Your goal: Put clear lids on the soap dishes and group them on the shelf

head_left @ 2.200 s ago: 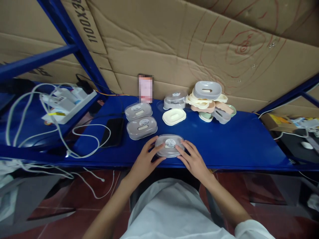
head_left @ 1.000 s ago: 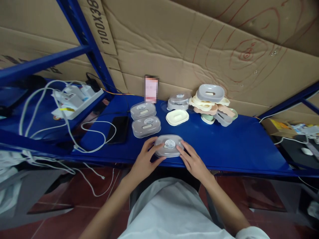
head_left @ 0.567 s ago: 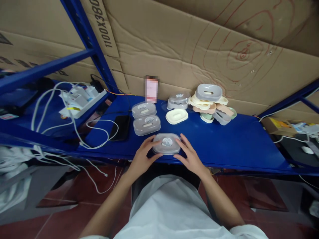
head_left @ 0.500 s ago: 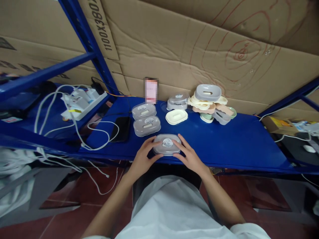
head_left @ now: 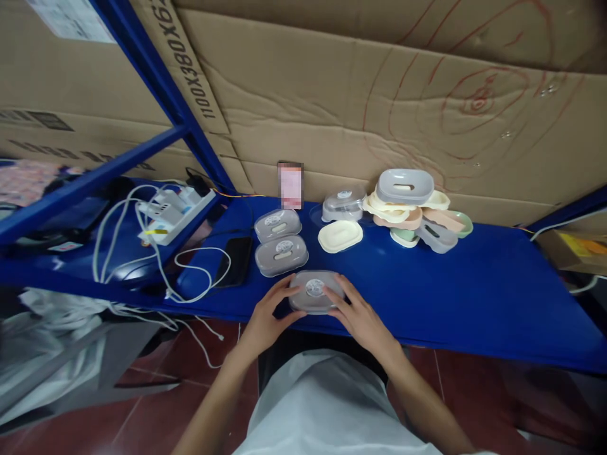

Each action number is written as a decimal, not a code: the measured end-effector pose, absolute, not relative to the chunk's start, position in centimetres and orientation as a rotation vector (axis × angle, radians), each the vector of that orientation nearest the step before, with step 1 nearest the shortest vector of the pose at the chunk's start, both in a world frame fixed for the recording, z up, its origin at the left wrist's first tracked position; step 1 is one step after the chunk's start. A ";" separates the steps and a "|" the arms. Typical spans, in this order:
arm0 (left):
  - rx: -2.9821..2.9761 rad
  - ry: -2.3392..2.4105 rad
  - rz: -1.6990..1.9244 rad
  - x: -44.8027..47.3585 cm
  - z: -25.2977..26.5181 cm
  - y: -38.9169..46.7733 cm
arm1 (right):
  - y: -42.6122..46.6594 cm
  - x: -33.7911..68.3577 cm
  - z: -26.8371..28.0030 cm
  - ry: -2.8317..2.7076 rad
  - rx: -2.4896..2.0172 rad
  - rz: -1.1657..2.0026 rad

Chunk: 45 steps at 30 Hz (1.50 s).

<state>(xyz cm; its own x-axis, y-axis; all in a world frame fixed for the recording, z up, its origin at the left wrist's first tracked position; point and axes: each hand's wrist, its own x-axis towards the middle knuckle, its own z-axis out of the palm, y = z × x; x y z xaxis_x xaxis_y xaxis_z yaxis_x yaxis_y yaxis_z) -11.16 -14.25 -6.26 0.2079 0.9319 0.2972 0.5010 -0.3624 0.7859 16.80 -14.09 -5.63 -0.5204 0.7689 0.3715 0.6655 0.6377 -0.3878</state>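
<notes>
A grey soap box (head_left: pixel 313 303) with a clear lid and a round label lies at the table's front edge. My left hand (head_left: pixel 270 316) grips its left end, thumb at the near side and fingers at the far side. At the other end my right hand (head_left: pixel 364 316) holds it the same way, some fingers resting over the lid. Just beyond stand two more lidded grey soap boxes, a nearer one (head_left: pixel 294 262) and a farther one (head_left: pixel 265 232). A cream oval soap-box part (head_left: pixel 340 236) lies behind the held box.
Loose grey, cream, peach and green soap-box parts (head_left: pixel 405 189) are piled at the back right, beside clear lids and a grey box (head_left: pixel 339 203). A dark phone (head_left: pixel 234 260), white cable (head_left: pixel 202 297) and power strip (head_left: pixel 177 218) lie left. Cardboard (head_left: pixel 303 101) backs the blue table (head_left: pixel 450 303).
The camera view has shifted, so the table's things appear lower in the picture. Both hands still hold the soap box, and my right fingers have shifted slightly over its lid.
</notes>
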 end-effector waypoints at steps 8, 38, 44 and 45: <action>1.925 1.497 0.943 -10.7 -5.7 -15.2 | -13.7 16.9 -5.3 -2.333 -1.144 0.456; 1.750 1.248 1.002 -10.6 -4.6 -13.4 | -14.9 17.8 -4.0 -2.217 -1.327 0.663; 1.700 1.251 0.984 -10.2 -4.2 -13.8 | -15.6 17.8 -4.1 -2.221 -1.332 0.632; 1.710 1.237 0.987 -10.3 -4.2 -13.6 | -15.7 17.7 -4.3 -2.209 -1.337 0.621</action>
